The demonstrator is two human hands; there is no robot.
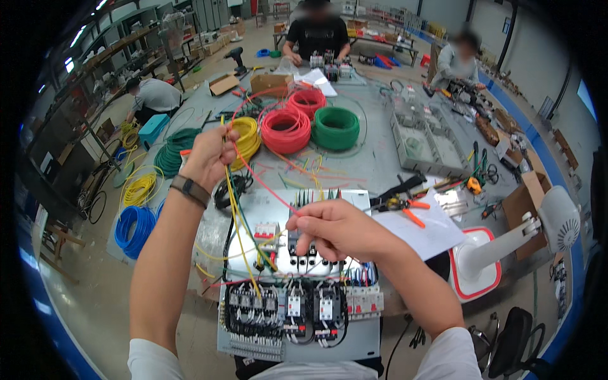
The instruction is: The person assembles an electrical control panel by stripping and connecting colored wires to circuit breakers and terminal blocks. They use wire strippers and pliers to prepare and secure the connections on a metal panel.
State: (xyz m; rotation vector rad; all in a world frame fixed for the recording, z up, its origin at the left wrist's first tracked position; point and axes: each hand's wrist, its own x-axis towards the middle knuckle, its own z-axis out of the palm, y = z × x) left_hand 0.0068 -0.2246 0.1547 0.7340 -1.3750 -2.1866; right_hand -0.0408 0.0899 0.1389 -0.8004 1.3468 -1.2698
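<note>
Fingers of my left hand clamp a red wire beside yellow wire; my right hand pinches the red wire over the mounting plate. The contactors look largely wired; the red strand seems unrouted.

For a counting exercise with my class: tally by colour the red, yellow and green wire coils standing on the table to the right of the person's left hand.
Red: 2, the front red wire coil and the rear red wire coil
Yellow: 1, the yellow wire coil
Green: 1, the green wire coil
Total: 4
</note>
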